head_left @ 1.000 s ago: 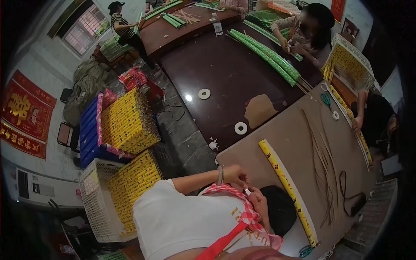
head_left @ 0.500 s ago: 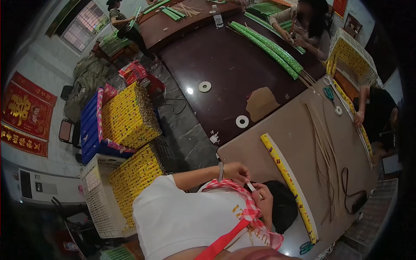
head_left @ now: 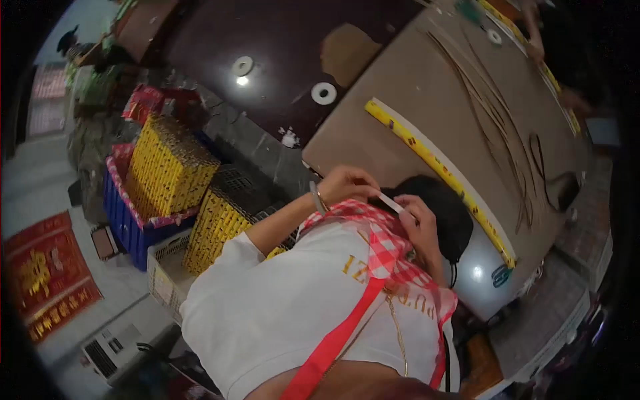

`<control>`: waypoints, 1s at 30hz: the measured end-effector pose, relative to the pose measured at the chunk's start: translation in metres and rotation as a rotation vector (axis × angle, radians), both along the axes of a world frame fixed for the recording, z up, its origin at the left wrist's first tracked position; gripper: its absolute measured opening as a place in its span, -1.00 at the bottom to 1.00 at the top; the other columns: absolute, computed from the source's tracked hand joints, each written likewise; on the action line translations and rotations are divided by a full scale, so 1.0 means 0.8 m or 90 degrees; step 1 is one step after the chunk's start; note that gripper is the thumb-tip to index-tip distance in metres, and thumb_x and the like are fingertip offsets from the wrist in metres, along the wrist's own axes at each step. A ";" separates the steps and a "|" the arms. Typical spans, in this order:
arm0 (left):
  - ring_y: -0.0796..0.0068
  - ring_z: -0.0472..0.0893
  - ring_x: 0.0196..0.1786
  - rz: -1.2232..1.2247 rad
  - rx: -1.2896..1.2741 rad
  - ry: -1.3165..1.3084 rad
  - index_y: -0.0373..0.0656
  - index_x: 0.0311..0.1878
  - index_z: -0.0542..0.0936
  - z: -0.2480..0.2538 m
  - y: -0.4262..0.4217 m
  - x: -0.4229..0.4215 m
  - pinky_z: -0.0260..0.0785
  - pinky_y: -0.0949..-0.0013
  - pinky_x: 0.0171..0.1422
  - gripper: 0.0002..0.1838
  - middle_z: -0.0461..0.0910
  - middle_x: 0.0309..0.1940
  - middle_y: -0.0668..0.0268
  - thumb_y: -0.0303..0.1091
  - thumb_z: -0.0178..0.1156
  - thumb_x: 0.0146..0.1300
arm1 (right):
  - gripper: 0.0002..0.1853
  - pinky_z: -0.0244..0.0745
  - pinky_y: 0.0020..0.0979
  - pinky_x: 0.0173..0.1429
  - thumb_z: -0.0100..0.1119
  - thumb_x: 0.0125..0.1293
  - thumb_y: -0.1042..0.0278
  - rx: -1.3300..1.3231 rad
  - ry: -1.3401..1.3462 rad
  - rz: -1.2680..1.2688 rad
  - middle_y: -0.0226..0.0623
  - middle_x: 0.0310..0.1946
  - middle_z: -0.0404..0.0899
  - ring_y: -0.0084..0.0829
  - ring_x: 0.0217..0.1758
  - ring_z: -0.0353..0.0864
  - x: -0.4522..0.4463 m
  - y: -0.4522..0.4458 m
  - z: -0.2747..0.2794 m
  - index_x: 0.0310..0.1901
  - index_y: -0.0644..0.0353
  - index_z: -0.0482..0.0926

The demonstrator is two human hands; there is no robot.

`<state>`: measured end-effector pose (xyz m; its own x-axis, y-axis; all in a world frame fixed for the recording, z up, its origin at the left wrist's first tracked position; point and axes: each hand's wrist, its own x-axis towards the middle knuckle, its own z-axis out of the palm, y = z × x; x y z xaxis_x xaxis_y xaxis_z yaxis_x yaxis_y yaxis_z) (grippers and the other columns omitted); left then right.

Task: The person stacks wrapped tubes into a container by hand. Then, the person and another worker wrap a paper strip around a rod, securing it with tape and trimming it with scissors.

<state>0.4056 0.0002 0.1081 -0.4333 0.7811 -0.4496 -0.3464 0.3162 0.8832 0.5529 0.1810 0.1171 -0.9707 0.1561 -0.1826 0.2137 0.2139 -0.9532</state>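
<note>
My left hand (head_left: 348,184), with a bracelet at its wrist, pinches one end of a short white strip (head_left: 392,203). The strip's other end is between the fingers of my right hand (head_left: 420,223). Both hands are close together in front of my checked apron, beside a black round object (head_left: 437,207) at the table edge. Just beyond lies a long, slightly curved yellow patterned piece (head_left: 437,165) with a white edge on the brown table (head_left: 373,150). Green-handled scissors (head_left: 500,275) are near its lower end.
Thin brown strips (head_left: 490,107) and a black strapped object (head_left: 568,191) lie to the right. White rolls (head_left: 324,93) sit on the dark table (head_left: 273,33). Crates of yellow sticks (head_left: 170,167) stand at left. Another person's arm (head_left: 533,37) is at upper right.
The view has tilted down and turned. The white strip between my hands shows longer now, with my hands slightly farther apart.
</note>
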 end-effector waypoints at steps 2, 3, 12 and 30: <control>0.69 0.51 -0.42 0.011 0.000 0.010 -0.28 -0.29 0.61 0.001 0.007 -0.001 0.39 0.61 -0.31 -0.88 0.60 -0.46 0.37 -0.47 0.23 0.09 | -0.81 0.36 -0.44 -0.23 0.04 0.16 0.39 0.011 0.042 0.000 -0.14 -0.20 0.50 -0.32 -0.29 0.51 0.003 0.008 -0.008 -0.48 0.37 0.43; 0.70 0.51 -0.42 0.025 0.007 -0.015 -0.29 -0.29 0.61 -0.003 0.009 0.001 0.39 0.61 -0.32 -0.87 0.60 -0.47 0.37 -0.47 0.23 0.09 | -0.81 0.35 -0.45 -0.24 0.04 0.16 0.38 0.000 0.038 -0.010 -0.15 -0.20 0.49 -0.33 -0.30 0.51 0.004 0.011 -0.008 -0.47 0.36 0.43; 0.65 0.49 -0.47 0.029 -0.086 0.184 -0.26 -0.29 0.60 -0.007 0.042 -0.032 0.36 0.56 -0.34 -0.79 0.58 -0.52 0.33 -0.36 0.30 0.02 | -0.80 0.35 -0.49 -0.28 0.11 0.16 0.32 0.073 0.013 -0.041 -0.26 -0.21 0.50 -0.41 -0.34 0.49 -0.017 0.055 -0.025 -0.38 0.33 0.51; 0.21 0.59 -0.30 -0.029 -0.328 0.515 -0.08 -0.30 0.62 -0.129 0.123 -0.203 0.41 0.26 -0.17 -0.77 0.60 -0.42 0.20 -0.20 0.19 0.00 | -0.53 0.40 -0.32 -0.15 0.08 0.09 -0.08 0.291 -0.219 -0.143 -0.09 -0.34 0.56 -0.15 -0.26 0.54 -0.170 0.102 -0.134 -0.29 0.25 0.60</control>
<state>0.2429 0.0987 0.0050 -0.7373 0.5949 -0.3202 0.3292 0.7303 0.5986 0.4169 0.2624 0.0098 -0.8018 0.4872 -0.3460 0.5807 0.4988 -0.6434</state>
